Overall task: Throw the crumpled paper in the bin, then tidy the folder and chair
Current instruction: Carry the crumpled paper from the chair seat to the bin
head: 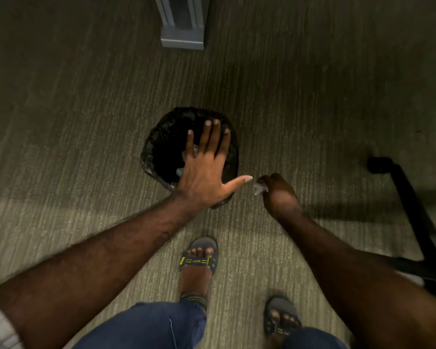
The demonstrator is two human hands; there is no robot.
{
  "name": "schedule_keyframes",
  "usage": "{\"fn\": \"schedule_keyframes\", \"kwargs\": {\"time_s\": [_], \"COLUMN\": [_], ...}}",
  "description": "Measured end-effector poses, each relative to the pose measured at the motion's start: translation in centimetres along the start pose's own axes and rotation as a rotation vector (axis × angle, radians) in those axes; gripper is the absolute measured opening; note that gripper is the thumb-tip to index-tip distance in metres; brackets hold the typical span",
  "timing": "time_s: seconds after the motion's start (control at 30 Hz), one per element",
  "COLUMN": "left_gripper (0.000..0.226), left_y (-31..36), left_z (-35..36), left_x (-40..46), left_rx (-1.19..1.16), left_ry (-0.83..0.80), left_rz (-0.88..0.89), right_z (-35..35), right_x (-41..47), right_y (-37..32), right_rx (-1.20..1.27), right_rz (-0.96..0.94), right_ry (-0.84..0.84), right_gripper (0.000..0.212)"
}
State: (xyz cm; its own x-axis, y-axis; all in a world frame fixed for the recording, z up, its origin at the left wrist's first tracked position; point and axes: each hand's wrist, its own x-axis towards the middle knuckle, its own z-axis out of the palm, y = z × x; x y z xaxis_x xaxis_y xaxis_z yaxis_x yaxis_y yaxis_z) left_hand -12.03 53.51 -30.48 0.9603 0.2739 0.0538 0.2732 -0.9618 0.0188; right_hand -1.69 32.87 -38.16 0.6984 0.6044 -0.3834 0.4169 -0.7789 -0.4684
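A small round bin (159, 147) lined with a black bag stands on the carpet straight ahead. My left hand (204, 172) is spread flat, palm down, over the bin's mouth, holding nothing. Bits of pale paper show inside the bin beside that hand. My right hand (280, 195) hangs just right of the bin, fingers closed on a small crumpled white paper (259, 188) that pokes out at its left side. The black leg and castor of the chair (410, 205) reach in from the right edge. No folder is in view.
A grey metal desk leg (183, 23) stands on the carpet behind the bin. My two sandalled feet (199, 260) are on the floor just in front of the bin. Open carpet lies to the left.
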Motion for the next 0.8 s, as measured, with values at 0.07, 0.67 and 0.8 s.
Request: {"fn": "schedule_keyframes", "kwargs": {"time_s": [0.07, 0.67, 0.8], "left_gripper": [0.119, 0.116, 0.116], "left_y": [0.6, -2.1, -4.1], "left_z": [-1.8, -13.9, -13.9], "left_x": [-0.5, -3.0, -3.7], "left_rx": [-0.009, -0.166, -0.163], "left_ry": [-0.009, -0.004, -0.06], "left_rz": [0.001, -0.121, -0.128], "right_z": [-2.4, -14.6, -14.2], "right_x": [-1.1, -4.4, -3.6], "right_y": [-2.1, -18.1, -20.0], "right_rx": [0.004, 0.012, 0.017], "right_rz": [-0.05, -0.225, -0.188], "right_ry": [0.042, 0.085, 0.073], "right_gripper": [0.031, 0.041, 0.042]}}
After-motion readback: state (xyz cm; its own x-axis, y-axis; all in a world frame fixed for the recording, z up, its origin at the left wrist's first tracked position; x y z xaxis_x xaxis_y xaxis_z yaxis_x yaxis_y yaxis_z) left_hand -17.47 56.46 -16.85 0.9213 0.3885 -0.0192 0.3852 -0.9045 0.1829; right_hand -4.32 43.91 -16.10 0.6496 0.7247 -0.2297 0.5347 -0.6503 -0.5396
